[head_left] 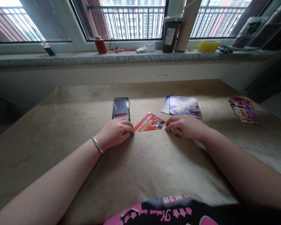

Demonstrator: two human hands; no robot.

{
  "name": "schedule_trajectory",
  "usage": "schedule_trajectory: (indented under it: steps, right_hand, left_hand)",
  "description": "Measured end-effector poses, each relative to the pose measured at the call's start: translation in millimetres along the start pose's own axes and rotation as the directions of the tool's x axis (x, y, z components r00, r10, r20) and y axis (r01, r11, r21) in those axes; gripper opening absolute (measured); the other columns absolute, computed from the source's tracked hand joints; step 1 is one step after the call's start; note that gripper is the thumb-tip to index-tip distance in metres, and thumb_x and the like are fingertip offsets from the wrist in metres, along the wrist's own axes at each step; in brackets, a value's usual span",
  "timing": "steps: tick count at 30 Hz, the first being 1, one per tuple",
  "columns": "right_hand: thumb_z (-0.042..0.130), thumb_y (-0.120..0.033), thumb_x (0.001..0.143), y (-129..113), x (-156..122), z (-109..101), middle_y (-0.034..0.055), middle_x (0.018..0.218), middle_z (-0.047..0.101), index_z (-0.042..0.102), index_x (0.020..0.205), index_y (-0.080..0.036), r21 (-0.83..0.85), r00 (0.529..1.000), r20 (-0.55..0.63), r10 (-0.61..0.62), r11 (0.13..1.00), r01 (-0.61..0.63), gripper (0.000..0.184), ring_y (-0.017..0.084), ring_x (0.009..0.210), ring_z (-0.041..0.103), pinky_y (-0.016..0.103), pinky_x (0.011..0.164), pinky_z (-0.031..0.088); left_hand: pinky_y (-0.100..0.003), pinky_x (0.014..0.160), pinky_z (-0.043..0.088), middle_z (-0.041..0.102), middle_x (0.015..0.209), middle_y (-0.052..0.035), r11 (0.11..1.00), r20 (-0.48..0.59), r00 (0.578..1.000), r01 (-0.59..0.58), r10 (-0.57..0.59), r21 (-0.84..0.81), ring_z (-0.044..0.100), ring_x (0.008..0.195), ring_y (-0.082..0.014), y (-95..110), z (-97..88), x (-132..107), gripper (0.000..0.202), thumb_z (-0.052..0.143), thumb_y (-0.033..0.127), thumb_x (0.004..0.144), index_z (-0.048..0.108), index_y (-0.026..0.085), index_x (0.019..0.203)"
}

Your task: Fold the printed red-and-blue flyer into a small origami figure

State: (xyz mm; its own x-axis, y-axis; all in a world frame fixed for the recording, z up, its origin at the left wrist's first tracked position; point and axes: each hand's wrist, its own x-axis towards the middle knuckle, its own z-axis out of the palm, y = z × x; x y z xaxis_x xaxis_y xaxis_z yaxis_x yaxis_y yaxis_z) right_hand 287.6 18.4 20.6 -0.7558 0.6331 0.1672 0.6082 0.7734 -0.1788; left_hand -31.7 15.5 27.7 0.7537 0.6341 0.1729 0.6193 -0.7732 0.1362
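Note:
A red printed paper sheet (150,122), triangular as if folded corner to corner, lies on the table in front of me. Its long straight edge faces me. At its left corner, my left hand (118,131), with a silver bangle on the wrist, has its fingertips closed on the paper. My right hand (186,127) holds the right corner between bent fingers and thumb. Just beyond the left hand lies a phone (121,110) with its screen lit, its lower end partly covered by the hand.
Behind my right hand is a small stack of blue printed sheets (184,105). Colourful cards (243,110) lie at the table's right edge. The windowsill holds a red container (100,46), a dark lidded jar (172,35) and a yellow tape roll (209,46).

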Motion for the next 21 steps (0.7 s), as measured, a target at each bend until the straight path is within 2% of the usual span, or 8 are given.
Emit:
schedule_trajectory:
  steps: [6, 21]
  right_hand:
    - [0.045, -0.011, 0.079, 7.2, -7.4, -7.3, 0.0001, 0.100, 0.072, 0.074, 0.087, -0.025, -0.043, 0.998, 0.037, 0.056, 0.998, -0.054, 0.033, 0.016, 0.082, 0.067, 0.028, 0.073, 0.050]
    - [0.043, -0.014, 0.077, 22.9, -18.5, -15.5, -0.0042, 0.108, 0.070, 0.074, 0.086, -0.027, -0.045, 0.989, 0.119, 0.086, 0.996, -0.081, 0.036, 0.016, 0.091, 0.067, 0.028, 0.080, 0.050]
  left_hand:
    - [-0.028, 0.084, 0.049, 0.070, 0.099, 0.0015, 0.996, 0.068, 0.998, -0.014, 0.020, -0.088, 0.062, 0.088, -0.0143, -10.4, -1.8, -2.5, 0.030, 0.043, 0.010, 0.081, 0.071, 0.022, 0.084]
    - [-0.028, 0.088, 0.048, 0.071, 0.098, 0.0035, 0.988, 0.073, 0.997, -0.013, 0.025, -0.155, 0.063, 0.090, -0.0138, -15.8, -2.7, -3.9, 0.028, 0.044, 0.012, 0.080, 0.070, 0.023, 0.081]
